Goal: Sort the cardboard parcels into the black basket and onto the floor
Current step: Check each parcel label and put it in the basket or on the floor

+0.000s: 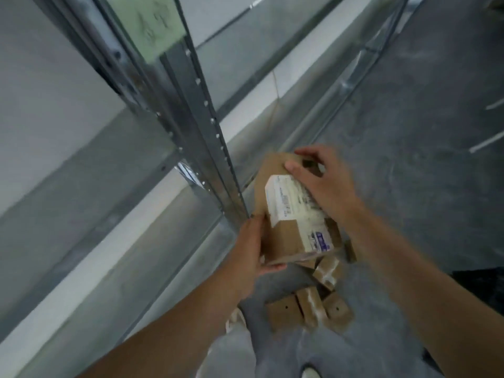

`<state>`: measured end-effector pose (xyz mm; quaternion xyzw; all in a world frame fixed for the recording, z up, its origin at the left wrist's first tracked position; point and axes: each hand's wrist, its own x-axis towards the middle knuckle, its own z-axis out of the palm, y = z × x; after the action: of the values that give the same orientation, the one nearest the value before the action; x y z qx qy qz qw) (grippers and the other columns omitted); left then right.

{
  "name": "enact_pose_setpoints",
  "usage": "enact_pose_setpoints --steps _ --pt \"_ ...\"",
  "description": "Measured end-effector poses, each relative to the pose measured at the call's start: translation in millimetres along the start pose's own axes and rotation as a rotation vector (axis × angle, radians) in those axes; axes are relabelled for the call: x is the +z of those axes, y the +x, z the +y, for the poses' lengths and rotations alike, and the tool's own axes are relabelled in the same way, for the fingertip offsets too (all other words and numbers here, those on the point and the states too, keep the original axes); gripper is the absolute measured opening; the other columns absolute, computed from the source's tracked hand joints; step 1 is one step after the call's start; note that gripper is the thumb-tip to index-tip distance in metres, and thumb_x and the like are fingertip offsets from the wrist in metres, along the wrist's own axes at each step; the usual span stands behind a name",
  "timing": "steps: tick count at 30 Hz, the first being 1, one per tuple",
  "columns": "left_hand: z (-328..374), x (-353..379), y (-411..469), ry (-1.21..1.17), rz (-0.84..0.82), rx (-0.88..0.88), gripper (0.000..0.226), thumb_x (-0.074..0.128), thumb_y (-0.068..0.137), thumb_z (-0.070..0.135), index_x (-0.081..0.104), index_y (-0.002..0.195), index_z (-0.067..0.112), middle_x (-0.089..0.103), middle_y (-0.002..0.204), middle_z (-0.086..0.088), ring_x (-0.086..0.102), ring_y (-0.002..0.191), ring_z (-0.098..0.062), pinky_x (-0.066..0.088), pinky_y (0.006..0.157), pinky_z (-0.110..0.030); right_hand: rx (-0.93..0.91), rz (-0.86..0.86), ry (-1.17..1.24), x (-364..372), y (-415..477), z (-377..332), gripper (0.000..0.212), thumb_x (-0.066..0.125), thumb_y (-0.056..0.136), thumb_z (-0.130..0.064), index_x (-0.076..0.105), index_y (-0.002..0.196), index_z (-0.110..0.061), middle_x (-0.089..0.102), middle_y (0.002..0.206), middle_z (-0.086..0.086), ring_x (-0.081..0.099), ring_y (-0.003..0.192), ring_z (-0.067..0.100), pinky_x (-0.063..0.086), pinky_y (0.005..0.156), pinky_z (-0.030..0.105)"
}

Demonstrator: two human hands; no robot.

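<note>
Head camera looks down at two hands holding one cardboard parcel [283, 241] in the air. The left hand [251, 249] grips the parcel's near corner, with its fingers curled round the edge. The right hand [324, 184] grips the far end from above, fingers bent over the top. A white label [289, 197] is stuck on the parcel. The picture is a bit blurry, so the words on it cannot be read.

The parcel is above the grey floor [409, 159], just beside a metal shelf post [207, 137]. It is not put down yet.

Right under it, some small parcels [308, 309] lie on the floor, close together. So part of the sorting looks done: a little pile is on the floor already.

A dark thing [480, 279] peeks in at the right edge. It may be the black basket, but too little of it shows to tell. What is inside it cannot be seen.

The parcel in the hands has to go to one of the two places. How many more parcels wait is not shown.
</note>
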<state>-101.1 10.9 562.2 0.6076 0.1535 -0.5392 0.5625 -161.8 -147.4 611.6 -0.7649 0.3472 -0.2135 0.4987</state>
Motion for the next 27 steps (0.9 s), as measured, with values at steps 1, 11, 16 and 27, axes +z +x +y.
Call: enact_pose_setpoints --steps 1,11,16,27 --pt "1.6 -1.9 -22.1 0.035 -0.003 0.03 0.086 0.063 0.058 0.082 0.056 0.129 0.035 0.058 0.133 -0.007 0.063 0.11 -0.032 0.059 0.063 -0.045 -0.044 -0.046 0.004 -2.3 -10.9 -15.3 0.036 0.069 0.087 -0.043 0.061 0.118 -0.026 0.055 0.113 -0.014 0.05 0.101 -0.013 0.036 0.08 -0.002" --pt "-27.8 -32.9 -223.8 -0.042 0.011 0.515 0.058 0.06 0.076 0.069 0.07 0.113 0.026 0.076 0.096 -0.01 0.071 0.094 -0.028 0.054 0.094 -0.05 -0.271 -0.353 0.126 -6.0 -121.0 -162.3 0.057 0.072 0.082 -0.049 0.039 0.126 -0.035 0.043 0.126 -0.008 0.053 0.11 0.003 0.053 0.085 0.021" --pt "-39.0 -85.9 -299.1 -0.179 0.11 0.719 0.052 0.053 0.086 0.057 0.063 0.123 0.022 0.076 0.101 -0.006 0.072 0.094 -0.025 0.049 0.1 -0.055 -0.255 -0.589 0.195 30.1 -170.0 -230.2 0.026 0.047 0.1 -0.042 0.042 0.118 -0.023 0.061 0.103 0.004 0.067 0.073 0.002 0.052 0.057 0.013" --pt "-172.5 -292.6 -433.6 -0.568 0.553 0.944 0.078 0.057 0.076 0.073 0.053 0.135 0.022 0.066 0.126 -0.012 0.063 0.116 -0.034 0.044 0.104 -0.056 -0.349 -1.308 -0.212 233.1 -373.6 -319.2 0.052 0.029 0.096 -0.066 0.061 0.117 -0.032 0.07 0.11 -0.011 0.064 0.105 0.01 0.05 0.092 0.034"
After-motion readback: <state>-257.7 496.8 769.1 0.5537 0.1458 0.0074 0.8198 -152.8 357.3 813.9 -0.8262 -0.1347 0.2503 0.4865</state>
